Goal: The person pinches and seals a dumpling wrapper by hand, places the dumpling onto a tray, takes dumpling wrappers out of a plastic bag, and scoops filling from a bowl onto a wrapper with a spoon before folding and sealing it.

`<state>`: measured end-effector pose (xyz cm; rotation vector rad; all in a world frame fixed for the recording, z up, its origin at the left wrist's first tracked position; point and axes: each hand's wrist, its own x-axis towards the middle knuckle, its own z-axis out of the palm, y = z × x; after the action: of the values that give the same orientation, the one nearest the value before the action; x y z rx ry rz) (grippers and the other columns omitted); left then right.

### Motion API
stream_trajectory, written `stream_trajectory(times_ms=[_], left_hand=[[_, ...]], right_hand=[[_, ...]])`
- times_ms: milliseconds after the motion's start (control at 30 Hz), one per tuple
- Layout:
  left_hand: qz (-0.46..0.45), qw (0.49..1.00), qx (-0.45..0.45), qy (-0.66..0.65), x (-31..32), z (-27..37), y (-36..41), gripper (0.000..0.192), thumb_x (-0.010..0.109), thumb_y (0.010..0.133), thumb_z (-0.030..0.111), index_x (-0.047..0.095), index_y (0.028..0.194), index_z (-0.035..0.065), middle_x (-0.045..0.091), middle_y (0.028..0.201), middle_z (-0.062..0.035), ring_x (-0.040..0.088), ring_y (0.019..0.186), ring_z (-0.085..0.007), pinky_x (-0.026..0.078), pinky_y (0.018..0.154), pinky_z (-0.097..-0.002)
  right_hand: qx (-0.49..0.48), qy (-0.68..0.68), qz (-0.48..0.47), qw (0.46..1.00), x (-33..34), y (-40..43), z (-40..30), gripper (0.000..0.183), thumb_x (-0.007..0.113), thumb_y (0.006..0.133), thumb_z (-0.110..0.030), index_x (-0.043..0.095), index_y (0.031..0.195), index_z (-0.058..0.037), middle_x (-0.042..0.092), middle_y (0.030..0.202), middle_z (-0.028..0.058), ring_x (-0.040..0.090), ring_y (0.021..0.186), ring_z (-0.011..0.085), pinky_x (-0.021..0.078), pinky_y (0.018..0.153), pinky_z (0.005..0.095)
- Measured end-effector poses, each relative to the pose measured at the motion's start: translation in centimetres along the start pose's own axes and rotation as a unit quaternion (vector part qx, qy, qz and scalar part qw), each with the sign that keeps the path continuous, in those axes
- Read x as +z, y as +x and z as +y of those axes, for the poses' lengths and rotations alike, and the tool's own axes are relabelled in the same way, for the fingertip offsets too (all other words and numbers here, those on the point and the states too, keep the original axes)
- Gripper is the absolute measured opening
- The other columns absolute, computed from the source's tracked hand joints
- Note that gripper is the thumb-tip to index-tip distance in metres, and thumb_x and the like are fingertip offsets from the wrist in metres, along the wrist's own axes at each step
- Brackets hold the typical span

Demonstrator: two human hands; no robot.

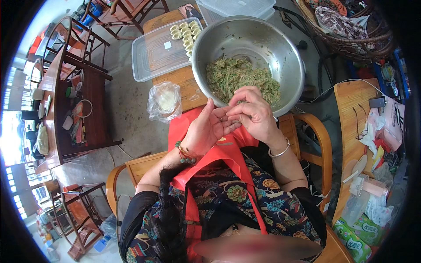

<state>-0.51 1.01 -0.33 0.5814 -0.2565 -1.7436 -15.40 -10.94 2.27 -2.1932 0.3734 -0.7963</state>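
My left hand (210,130) is held palm up above my lap, thumb spread from the fingers, with nothing visible on the palm. Over its fingers, my right hand (255,115) curls with thumb and fingertips drawn together; whether something thin is pinched there is hidden. Just beyond the hands stands a large steel bowl (283,39), partly filled with green-flecked minced filling (240,74). Several folded dumplings (187,36) lie in rows at the right side of a clear plastic tray (148,59). Near my left hand, a clear plastic bag (165,101) holds pale, flat pieces that look like dough wrappers.
The tray and bowl rest on a small wooden table (177,77). Clear plastic containers (236,8) lie behind the bowl. A wicker basket (358,41) is at far right, above a wooden bench (350,131) with eyeglasses (361,123) on it. A red apron (182,126) covers my lap.
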Motion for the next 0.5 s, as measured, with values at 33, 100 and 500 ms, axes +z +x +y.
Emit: stream_trajectory(times_ms=[33,100,500], left_hand=[[0.000,1.000,0.000,0.000,0.0,0.0,0.0,0.081,0.023,0.102,0.061,0.039,0.141,-0.0087,0.053,0.135,-0.0193,0.051,0.128,-0.0263,0.037,0.111,-0.0416],[0.009,0.999,0.000,-0.033,0.1,0.0,0.2,0.081,0.024,0.102,0.061,0.039,0.141,-0.0084,0.053,0.136,-0.0196,0.051,0.127,-0.0265,0.038,0.110,-0.0406],[0.016,0.998,0.047,-0.042,0.5,0.3,0.0,0.073,0.027,0.104,0.056,0.042,0.140,-0.0059,0.054,0.135,-0.0179,0.056,0.121,-0.0253,0.042,0.107,-0.0381]], right_hand=[[-0.024,-0.022,-0.007,0.999,0.0,-0.1,0.3,0.018,0.076,0.070,-0.001,0.074,0.086,-0.0077,0.063,0.103,0.0057,0.056,0.109,0.0270,0.0491,0.089,0.0371],[-0.048,-0.044,-0.013,0.998,0.1,-0.1,0.3,0.018,0.077,0.070,-0.002,0.074,0.087,-0.0082,0.063,0.104,0.0056,0.055,0.113,0.0278,0.0487,0.091,0.0374],[0.053,0.111,0.010,0.992,1.0,-0.7,0.9,0.027,0.077,0.077,-0.007,0.078,0.102,-0.0156,0.063,0.129,0.0056,0.044,0.134,0.0301,0.0375,0.110,0.0421]])
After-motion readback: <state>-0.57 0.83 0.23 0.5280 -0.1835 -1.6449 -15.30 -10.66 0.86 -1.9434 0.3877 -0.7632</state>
